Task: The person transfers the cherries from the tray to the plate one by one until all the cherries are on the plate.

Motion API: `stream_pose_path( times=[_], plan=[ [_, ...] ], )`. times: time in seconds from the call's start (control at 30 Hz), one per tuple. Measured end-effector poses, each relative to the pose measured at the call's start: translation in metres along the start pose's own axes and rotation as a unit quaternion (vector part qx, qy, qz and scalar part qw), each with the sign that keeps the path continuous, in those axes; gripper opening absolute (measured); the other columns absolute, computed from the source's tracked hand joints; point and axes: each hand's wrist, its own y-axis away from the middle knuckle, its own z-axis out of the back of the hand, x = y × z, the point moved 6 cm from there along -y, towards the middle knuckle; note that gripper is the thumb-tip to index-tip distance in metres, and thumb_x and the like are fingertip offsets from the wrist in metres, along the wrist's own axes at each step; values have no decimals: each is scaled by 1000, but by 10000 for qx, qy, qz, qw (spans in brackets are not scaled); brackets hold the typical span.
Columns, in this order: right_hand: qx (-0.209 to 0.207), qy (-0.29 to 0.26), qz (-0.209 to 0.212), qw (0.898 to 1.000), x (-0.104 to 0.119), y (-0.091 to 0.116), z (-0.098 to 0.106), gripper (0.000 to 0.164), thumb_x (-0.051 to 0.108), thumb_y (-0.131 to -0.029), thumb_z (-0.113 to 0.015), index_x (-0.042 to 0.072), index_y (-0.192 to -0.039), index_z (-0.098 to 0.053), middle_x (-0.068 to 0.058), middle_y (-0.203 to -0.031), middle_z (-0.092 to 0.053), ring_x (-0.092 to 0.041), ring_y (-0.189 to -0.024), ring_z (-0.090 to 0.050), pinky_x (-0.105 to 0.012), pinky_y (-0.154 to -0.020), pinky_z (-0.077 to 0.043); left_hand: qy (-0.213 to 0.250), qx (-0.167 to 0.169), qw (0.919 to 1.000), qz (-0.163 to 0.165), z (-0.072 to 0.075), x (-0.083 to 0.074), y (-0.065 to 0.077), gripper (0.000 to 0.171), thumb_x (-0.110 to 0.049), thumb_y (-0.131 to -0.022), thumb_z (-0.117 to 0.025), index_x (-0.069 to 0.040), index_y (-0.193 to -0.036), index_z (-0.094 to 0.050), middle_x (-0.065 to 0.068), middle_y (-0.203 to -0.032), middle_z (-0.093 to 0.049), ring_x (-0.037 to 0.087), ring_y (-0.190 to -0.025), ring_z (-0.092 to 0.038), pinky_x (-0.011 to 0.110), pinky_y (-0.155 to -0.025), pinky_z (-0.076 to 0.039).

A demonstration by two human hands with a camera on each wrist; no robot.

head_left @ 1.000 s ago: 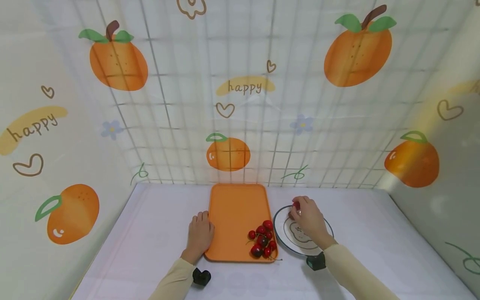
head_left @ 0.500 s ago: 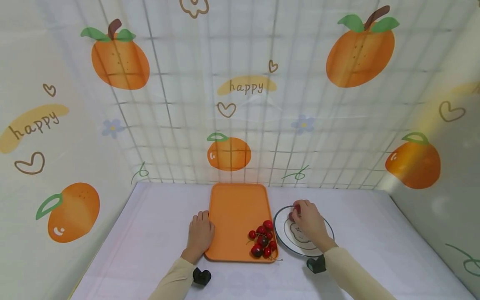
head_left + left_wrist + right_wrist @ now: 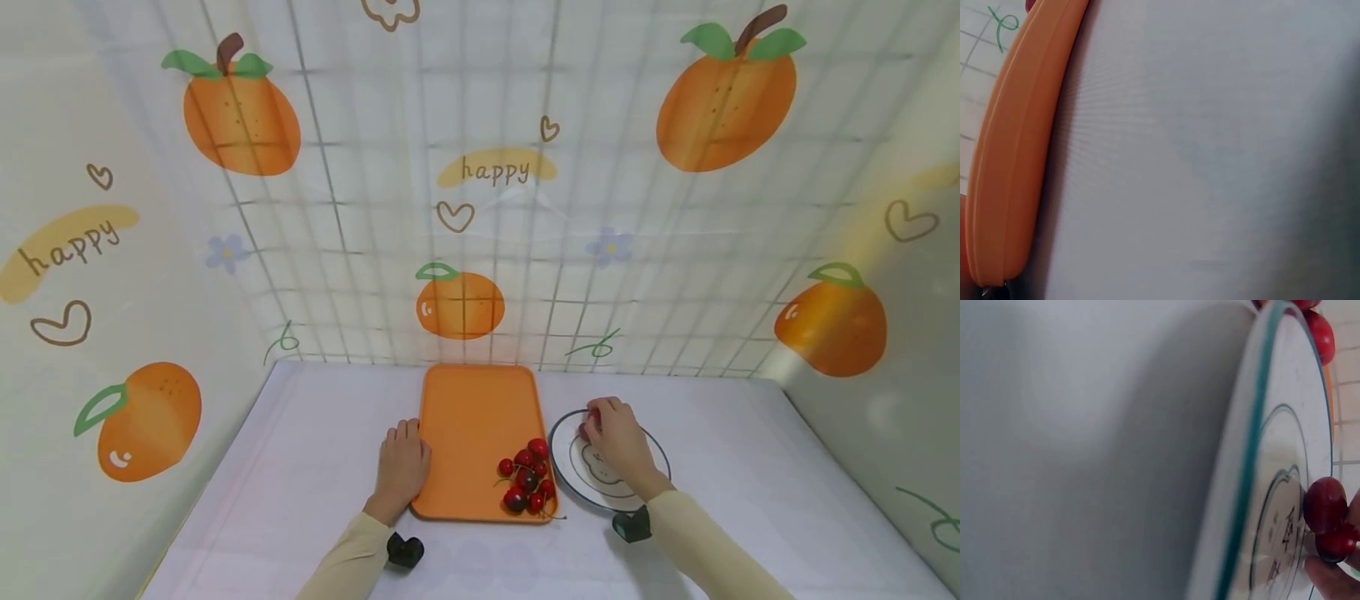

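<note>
My left hand [image 3: 403,468] rests against the left edge of an orange tray [image 3: 471,429]. Several red and dark cherries [image 3: 527,479] are bunched in the tray's near right corner, some with stems. To its right stands a white plate [image 3: 567,467] with a dark rim and a line drawing. Over the plate's far part, my right hand [image 3: 621,446] pinches a cherry [image 3: 1337,544], low at the surface. In the right wrist view another dark red cherry [image 3: 1325,505] touches it, on the plate. The fingers partly hide both fruits in the head view.
A white cloth [image 3: 330,408] covers the table. Behind and at the sides hang white sheets [image 3: 360,250] printed with oranges, and a grid shows at the back. One cherry stem [image 3: 557,517] pokes over the tray's near right edge. A dark block sits at each wrist.
Over the last second my right hand lowers slightly and stays at the plate with the cherry. My left hand keeps its place on the tray edge. The whole head view shifts a little.
</note>
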Motion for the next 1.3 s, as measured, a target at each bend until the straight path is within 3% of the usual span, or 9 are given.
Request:
stream_pose_path(
  times=[0.47, 0.83, 1.3],
  plan=[
    [-47, 1, -83, 10000, -1, 2, -1, 34, 12, -98, -57, -5, -128, -61, -29, -135, -56, -45, -125, -53, -57, -107, -50, -61, -158, 9998, -93, -4, 2, 0, 30, -10, -95, -58, 5, -122, -60, 18, -104, -62, 29, -84, -52, 43, -76, -48],
    [145, 50, -191, 9997, -4, 2, -2, 36, 14, -99, -57, -2, -131, -60, -27, -141, -53, -44, -129, -50, -57, -106, -50, -34, -325, 9994, -131, -2, 1, 0, 30, -9, -94, -58, 5, -120, -61, 17, -102, -62, 30, -83, -52, 44, -75, -48],
    [87, 15, -208, 9997, -7, 3, -2, 32, 15, -100, -57, -2, -127, -61, -28, -139, -54, -43, -127, -52, -57, -104, -51, -3, -211, 9997, -80, -14, 9, -1, 32, -13, -97, -54, 4, -123, -60, 18, -107, -62, 31, -86, -53, 45, -78, -49]
  ],
)
